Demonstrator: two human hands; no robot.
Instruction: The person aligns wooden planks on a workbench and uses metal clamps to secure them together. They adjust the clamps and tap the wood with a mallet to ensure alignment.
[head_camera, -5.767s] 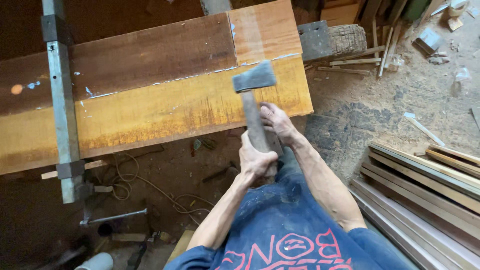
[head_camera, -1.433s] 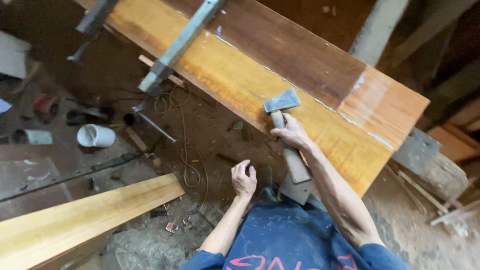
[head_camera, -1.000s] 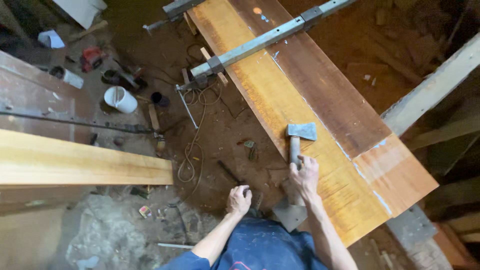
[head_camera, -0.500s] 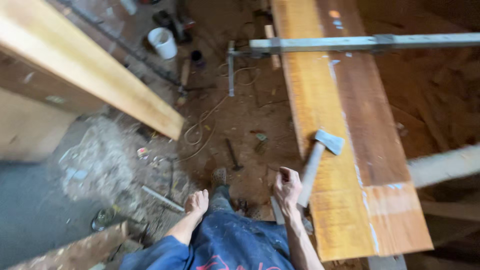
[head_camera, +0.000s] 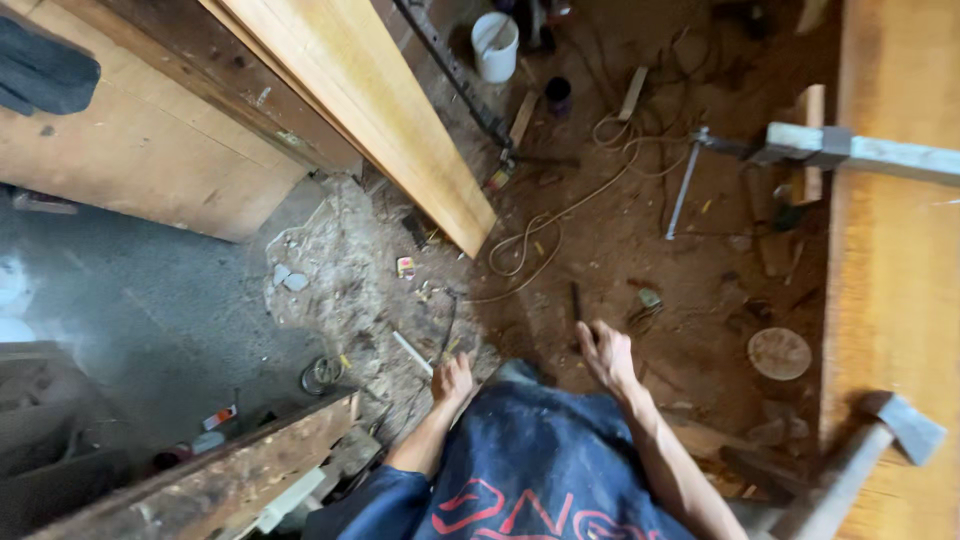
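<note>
My right hand (head_camera: 607, 355) hovers with its fingers spread over my knee in dark blue cloth, holding nothing. Resting on the other knee, my left hand (head_camera: 452, 380) is empty too, fingers loosely bent. An axe (head_camera: 880, 445) with a grey head and wooden handle lies at the lower right. Its head rests on the wide yellow-orange plank (head_camera: 890, 260), well apart from both hands. A small dark stick (head_camera: 576, 300) lies on the dirt floor just beyond my right hand.
A long pale plank (head_camera: 370, 100) runs diagonally from the top left, above a plywood panel (head_camera: 130, 160). A metal bar clamp (head_camera: 860, 150) crosses the orange plank. A white cup (head_camera: 495, 45), a looped cord (head_camera: 560, 210), a round wooden disc (head_camera: 778, 352) and scraps litter the floor.
My right hand has let go of the axe handle, and the axe now lies on the orange plank. My view has swung left, bringing in the pale plank and the grey floor.
</note>
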